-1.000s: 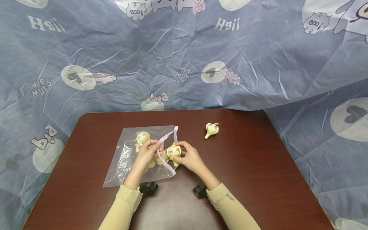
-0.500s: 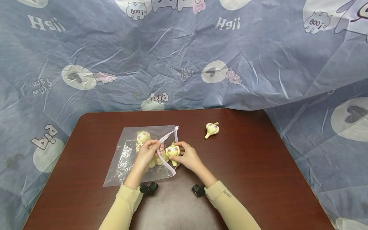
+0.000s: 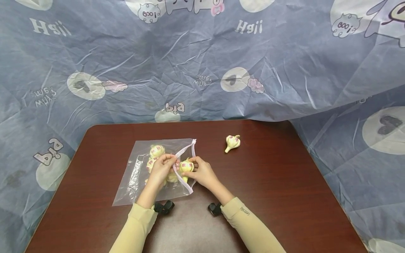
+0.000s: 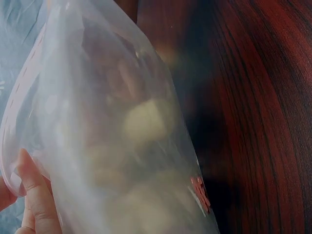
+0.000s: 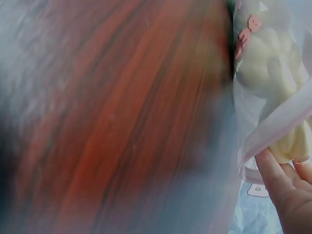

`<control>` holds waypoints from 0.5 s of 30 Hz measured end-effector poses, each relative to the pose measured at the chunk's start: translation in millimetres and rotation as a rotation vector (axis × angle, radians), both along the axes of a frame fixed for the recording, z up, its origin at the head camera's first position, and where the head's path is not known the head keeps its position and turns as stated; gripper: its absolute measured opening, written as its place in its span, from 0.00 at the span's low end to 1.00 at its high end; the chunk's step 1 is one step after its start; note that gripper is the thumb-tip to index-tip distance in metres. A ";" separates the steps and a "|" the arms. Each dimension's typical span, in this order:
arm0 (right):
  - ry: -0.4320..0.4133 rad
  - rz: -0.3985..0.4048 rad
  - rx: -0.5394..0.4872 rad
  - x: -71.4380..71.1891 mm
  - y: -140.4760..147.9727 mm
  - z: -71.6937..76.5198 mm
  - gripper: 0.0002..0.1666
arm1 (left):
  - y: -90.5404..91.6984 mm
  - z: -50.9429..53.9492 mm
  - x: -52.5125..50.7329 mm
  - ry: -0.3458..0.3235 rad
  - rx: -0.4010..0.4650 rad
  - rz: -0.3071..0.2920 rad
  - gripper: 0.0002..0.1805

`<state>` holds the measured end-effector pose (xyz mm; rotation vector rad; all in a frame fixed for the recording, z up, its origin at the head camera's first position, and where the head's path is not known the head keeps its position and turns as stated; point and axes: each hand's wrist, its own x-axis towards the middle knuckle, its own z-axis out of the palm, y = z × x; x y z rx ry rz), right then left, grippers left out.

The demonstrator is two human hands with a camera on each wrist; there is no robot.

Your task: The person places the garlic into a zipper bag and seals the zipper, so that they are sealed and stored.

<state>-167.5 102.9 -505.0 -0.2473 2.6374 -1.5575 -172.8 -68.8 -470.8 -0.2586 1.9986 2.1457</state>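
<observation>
A clear zip bag (image 3: 129, 175) lies on the table with several garlic bulbs (image 3: 156, 151) inside. My left hand (image 3: 162, 169) pinches the upper edge of the bag's mouth near its pale zip strip (image 3: 187, 188). In my right hand (image 3: 203, 173) a garlic bulb (image 3: 186, 166) is gripped at the bag's opening, partly within it. The right wrist view shows fingers (image 5: 275, 178) under that bulb (image 5: 291, 144) beside the strip. In the left wrist view, the bag (image 4: 117, 146) hides most of its blurred contents, with fingers (image 4: 38, 197) at its mouth.
Another garlic bulb (image 3: 232, 142) lies on the brown table (image 3: 269, 182), to the right of and behind the bag. A blue patterned cloth (image 3: 190, 45) hangs behind the table. Black wrist devices sit below both hands.
My right hand has moved left, carrying its bulb further into the bag's mouth. Bulbs inside have shifted left. My left hand has stayed at the opening.
</observation>
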 end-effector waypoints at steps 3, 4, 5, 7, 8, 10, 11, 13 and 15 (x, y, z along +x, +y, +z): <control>-0.002 0.005 0.039 0.7 -3.2 -1.3 0.28 | 0.0 -0.1 -0.2 0.000 -0.009 -0.012 0.10; -0.006 0.007 0.052 0.8 -4.3 -1.7 0.28 | 0.0 0.1 0.0 0.000 -0.011 -0.015 0.10; -0.011 0.009 0.066 0.9 -5.4 -2.1 0.27 | 0.0 0.1 0.0 -0.001 -0.010 -0.018 0.10; -0.016 0.018 0.085 0.7 -7.5 -3.0 0.27 | -0.3 -0.1 0.3 0.000 -0.003 -0.025 0.10; -0.018 0.021 0.090 0.4 -8.5 -3.4 0.26 | -0.5 -0.2 0.6 0.001 -0.002 -0.027 0.10; -0.011 0.032 0.097 -0.1 -10.6 -3.5 0.26 | -0.7 -0.8 0.8 0.002 -0.002 -0.030 0.10; -0.003 0.037 0.109 -0.5 -11.6 -3.6 0.25 | -0.9 -1.2 0.8 0.004 -0.005 -0.032 0.10; 0.020 0.049 0.148 -1.5 -13.5 -4.0 0.24 | -0.8 -1.6 0.7 0.008 -0.006 -0.037 0.10; 0.045 0.056 0.190 -2.0 -15.4 -4.7 0.23 | -0.2 -1.9 0.4 0.010 0.001 -0.043 0.09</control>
